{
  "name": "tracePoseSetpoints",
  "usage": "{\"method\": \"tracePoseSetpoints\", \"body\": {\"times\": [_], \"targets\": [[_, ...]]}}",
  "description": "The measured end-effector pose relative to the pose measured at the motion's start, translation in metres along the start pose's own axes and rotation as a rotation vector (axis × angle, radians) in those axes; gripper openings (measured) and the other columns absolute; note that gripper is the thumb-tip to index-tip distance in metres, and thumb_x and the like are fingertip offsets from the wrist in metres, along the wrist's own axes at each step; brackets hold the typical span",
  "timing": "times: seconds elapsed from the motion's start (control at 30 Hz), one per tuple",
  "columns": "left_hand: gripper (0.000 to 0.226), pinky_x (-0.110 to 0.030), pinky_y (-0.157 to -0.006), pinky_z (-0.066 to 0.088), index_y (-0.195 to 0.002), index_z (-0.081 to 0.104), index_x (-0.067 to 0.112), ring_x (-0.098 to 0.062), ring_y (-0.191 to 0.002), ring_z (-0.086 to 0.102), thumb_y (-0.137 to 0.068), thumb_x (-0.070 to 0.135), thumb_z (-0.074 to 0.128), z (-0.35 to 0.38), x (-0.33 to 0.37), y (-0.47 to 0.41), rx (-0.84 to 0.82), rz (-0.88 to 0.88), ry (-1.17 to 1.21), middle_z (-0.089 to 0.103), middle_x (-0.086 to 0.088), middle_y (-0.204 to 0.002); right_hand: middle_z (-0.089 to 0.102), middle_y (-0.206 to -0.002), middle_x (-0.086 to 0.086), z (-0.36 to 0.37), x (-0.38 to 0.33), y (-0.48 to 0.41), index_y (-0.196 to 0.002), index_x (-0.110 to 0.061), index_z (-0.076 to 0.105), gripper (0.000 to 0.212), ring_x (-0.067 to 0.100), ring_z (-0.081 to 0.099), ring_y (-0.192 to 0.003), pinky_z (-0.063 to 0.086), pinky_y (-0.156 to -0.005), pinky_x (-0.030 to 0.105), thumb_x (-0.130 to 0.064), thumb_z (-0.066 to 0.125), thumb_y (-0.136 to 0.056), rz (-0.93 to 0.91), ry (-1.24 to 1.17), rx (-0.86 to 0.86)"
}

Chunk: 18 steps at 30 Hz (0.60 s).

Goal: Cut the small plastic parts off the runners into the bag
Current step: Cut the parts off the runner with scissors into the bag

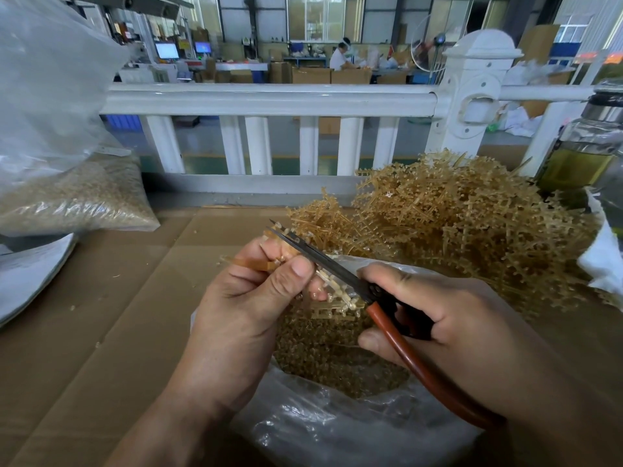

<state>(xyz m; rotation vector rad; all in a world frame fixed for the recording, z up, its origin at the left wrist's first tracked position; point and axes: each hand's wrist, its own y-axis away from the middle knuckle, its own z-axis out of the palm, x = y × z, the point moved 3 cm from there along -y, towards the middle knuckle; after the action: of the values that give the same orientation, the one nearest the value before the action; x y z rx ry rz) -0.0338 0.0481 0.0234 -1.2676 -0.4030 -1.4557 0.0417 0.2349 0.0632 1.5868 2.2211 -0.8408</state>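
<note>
A brown cardboard-covered surface (pixel 111 298) fills the lower view, with a white railing (pixel 269 99) running behind it. On the right half of the surface lies a big tangled heap of tan runners (pixel 472 224), still studded with small parts. At far left rests a sealed clear sack of loose parts (pixel 77 197). Nearest the person, an open clear plastic bag (pixel 320 429) sits under both hands, its mouth showing a mass of cut small plastic parts (pixel 330 358). The right hand (pixel 455 325) is wrapped around the red-brown handles of a pair of scissors (pixel 340 271), whose dark blades are nearly closed and point up and left. The left hand (pixel 256 291) is curled shut, thumb and fingertips pinching a single runner (pixel 269 262) directly over the bag, its branches crossing the blades.
</note>
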Motion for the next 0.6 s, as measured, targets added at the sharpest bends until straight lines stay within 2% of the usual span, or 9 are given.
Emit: {"method": "tracePoseSetpoints", "body": {"times": [0.2, 0.4, 0.6], "targets": [[0.012, -0.027, -0.073, 0.055, -0.080, 0.068, 0.024, -0.017, -0.070, 0.063, -0.079, 0.025, 0.081, 0.0018, 0.0012, -0.0003, -0.007, 0.002, 0.000, 0.066, -0.006, -0.072, 0.065, -0.087, -0.010, 0.0010, 0.0044, 0.0009, -0.124, -0.055, 0.050, 0.053, 0.007, 0.064, -0.074, 0.047, -0.062, 0.017, -0.070, 0.061, -0.075, -0.006, -0.021, 0.013], [0.023, -0.026, -0.071, 0.055, -0.083, 0.068, 0.024, -0.017, -0.070, 0.065, -0.075, 0.036, 0.087, 0.0042, 0.0019, 0.0003, -0.036, -0.003, 0.010, 0.067, -0.006, -0.073, 0.062, -0.082, -0.009, 0.0016, 0.0063, 0.0006, -0.123, -0.052, 0.052, 0.050, 0.008, 0.061, -0.069, 0.045, -0.057, 0.015, -0.071, 0.060, -0.077, -0.025, 0.003, 0.026], [0.024, -0.026, -0.070, 0.055, -0.081, 0.068, 0.026, -0.016, -0.069, 0.065, -0.073, 0.038, 0.088, 0.0050, 0.0025, 0.0001, -0.037, -0.002, 0.009, 0.068, -0.005, -0.072, 0.061, -0.084, -0.010, 0.0014, 0.0049, 0.0003, -0.121, -0.049, 0.055, 0.049, 0.011, 0.061, -0.072, 0.045, -0.060, 0.019, -0.069, 0.061, -0.077, -0.028, -0.002, 0.027]]}}
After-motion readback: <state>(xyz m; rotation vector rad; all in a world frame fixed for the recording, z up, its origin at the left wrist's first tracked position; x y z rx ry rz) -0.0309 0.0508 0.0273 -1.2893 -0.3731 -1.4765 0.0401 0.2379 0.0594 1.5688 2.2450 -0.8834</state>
